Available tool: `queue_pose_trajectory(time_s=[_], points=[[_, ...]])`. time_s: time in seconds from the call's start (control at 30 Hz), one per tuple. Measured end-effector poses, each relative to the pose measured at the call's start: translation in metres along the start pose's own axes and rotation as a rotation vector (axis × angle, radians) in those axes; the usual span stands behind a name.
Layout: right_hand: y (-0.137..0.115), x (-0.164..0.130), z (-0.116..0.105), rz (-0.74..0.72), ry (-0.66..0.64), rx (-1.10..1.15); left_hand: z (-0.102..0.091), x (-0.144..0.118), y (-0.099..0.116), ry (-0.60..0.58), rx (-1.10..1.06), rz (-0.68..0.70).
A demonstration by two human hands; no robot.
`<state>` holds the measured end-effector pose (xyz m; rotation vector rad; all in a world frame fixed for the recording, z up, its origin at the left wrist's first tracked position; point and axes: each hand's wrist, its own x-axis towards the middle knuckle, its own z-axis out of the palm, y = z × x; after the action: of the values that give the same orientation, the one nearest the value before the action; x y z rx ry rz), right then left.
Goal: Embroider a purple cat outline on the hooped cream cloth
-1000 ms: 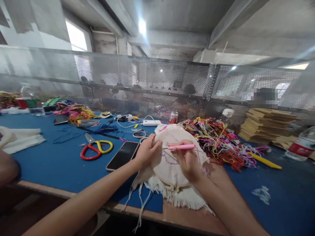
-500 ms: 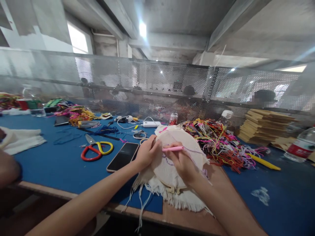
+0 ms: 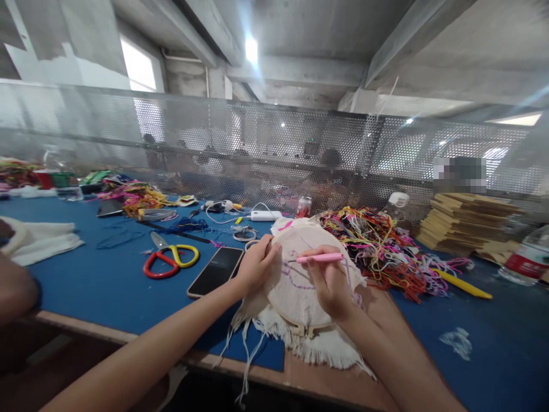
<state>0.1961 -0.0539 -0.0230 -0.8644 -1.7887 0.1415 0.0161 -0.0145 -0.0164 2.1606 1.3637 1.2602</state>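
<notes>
My right hand (image 3: 332,283) pinches a pink-handled punch needle (image 3: 323,258), its thin metal tip pointing left over the cloth. White fringed cloth (image 3: 300,300) is stretched in a round embroidery hoop (image 3: 315,330) and carries lines of purple yarn stitching (image 3: 300,285). Purple yarn also hangs at the cloth's right side. My left hand (image 3: 258,265) is closed around the hoop's left edge, with the fingers underneath hidden. Whether the needle tip touches the cloth I cannot tell.
Left of the hoop lie a phone (image 3: 217,272) and red-and-yellow scissors (image 3: 171,260). A tangled yarn heap (image 3: 377,246), a yellow tool (image 3: 463,284), a can (image 3: 304,207) and stacked brown cardboard (image 3: 463,223) are behind and right. Another person's arm (image 3: 15,286) rests far left.
My right hand has moved right with the punch needle, away from my left hand, uncovering more purple stitching. The left hand keeps its hold on the hoop.
</notes>
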Motion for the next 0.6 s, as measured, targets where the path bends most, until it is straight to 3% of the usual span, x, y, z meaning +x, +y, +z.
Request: queue_pose_trajectory(time_s=[0.4,0.6], points=[[0.0011,0.0005,0.0044,-0.044,-0.017,-0.083,-0.0004,-0.0001,-0.0007,-0.001,0.016,0.012],[-0.0061,0.0042,0.0057,-0.086,-0.140,-0.205,-0.0013,-0.0020,-0.0011,0.003,0.048,0.029]])
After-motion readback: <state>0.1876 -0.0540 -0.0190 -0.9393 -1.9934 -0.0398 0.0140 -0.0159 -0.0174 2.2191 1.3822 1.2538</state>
